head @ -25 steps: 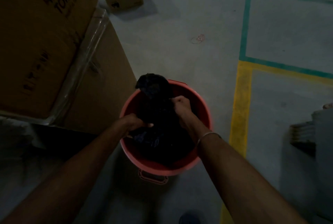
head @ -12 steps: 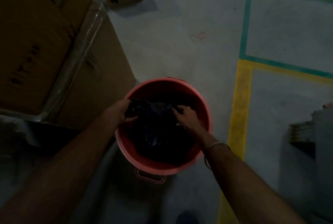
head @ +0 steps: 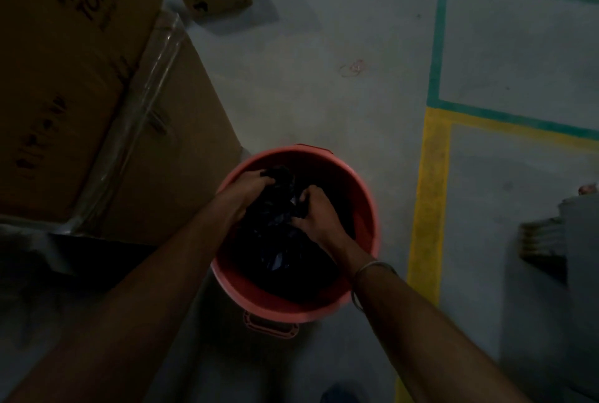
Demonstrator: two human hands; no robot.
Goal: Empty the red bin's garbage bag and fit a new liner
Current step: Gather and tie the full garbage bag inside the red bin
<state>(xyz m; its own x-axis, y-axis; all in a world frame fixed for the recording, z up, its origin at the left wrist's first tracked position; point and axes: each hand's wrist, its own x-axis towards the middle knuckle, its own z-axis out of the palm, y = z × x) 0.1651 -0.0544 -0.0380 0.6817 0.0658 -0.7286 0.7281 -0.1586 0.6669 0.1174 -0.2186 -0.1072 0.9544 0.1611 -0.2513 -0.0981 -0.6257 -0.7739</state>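
Glossy, crinkled black plastic bag between the hands, smooth matt red plastic bin around them.

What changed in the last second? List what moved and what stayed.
The crumpled black plastic garbage bag, bunched above the rim a second ago, sank into the round red plastic bin. Left hand and right hand followed, each grip closed on it. Bin and cardboard boxes stayed put.
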